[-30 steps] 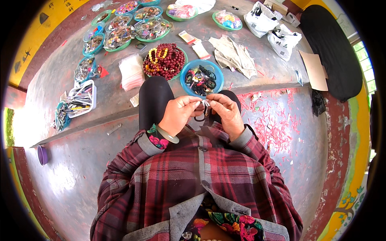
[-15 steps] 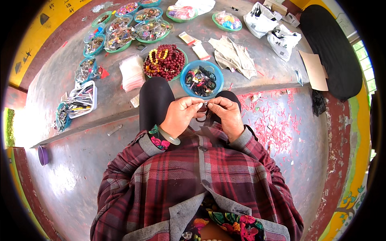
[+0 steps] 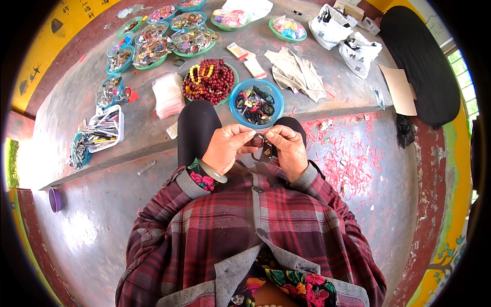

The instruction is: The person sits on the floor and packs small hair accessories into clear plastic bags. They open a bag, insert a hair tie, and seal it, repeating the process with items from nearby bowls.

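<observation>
Over my lap, in front of the knees, my left hand (image 3: pixel 226 147) and my right hand (image 3: pixel 288 151) are both closed in a pinch, thumbs facing each other. Between the fingertips is a small dark brown roundish piece (image 3: pixel 258 140), with a thin brown loop hanging below it. Its exact kind is too small to make out. Just beyond the hands stands a blue bowl (image 3: pixel 235 113) of black cords with small coloured bits. Behind my left knee a green bowl (image 3: pixel 232 93) holds dark red bead strings (image 3: pixel 215 82) with some yellow beads.
Left of the beads lies a stack of clear plastic bags (image 3: pixel 168 94). A white tray (image 3: pixel 120 126) of pens stands farther left, with several filled bowls behind. A pale cloth (image 3: pixel 295 74) and white plastic bags (image 3: pixel 359 53) lie to the right. Pink scraps (image 3: pixel 350 163) litter the lower floor.
My fingertips have moved slightly lower and a little apart. The dark brown piece now shows more clearly between them; the bowls stay put.
</observation>
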`<state>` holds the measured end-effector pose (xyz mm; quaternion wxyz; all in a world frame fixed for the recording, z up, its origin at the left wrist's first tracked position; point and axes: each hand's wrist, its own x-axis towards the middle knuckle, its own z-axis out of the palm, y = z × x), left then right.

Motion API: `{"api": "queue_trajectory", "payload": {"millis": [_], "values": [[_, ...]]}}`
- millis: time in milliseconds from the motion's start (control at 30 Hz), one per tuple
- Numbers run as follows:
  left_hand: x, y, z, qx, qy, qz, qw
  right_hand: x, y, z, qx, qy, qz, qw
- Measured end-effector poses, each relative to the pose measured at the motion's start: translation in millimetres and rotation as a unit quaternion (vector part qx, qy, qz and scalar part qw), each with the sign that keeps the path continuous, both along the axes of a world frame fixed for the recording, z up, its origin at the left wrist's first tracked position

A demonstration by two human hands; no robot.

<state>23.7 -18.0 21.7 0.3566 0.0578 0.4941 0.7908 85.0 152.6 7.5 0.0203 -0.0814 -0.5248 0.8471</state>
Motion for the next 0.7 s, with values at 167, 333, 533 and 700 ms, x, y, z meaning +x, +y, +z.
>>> {"api": "queue_trajectory", "payload": {"millis": [167,333,533,700], "values": [[1,0,4,-0.062,0.135,0.014,0.989,-4,1,5,0.044,0.010,-0.003,0.999],[4,2,-8,-0.109,0.259,0.013,0.960,-7,0,4,0.096,0.031,0.027,0.995],[7,4,-6,-0.084,0.216,0.001,0.973,-6,-1,2,0.172,0.075,-0.001,0.982],[6,4,1,-0.067,0.139,-0.007,0.988,-4,-2,3,0.192,0.100,-0.014,0.976]]}}
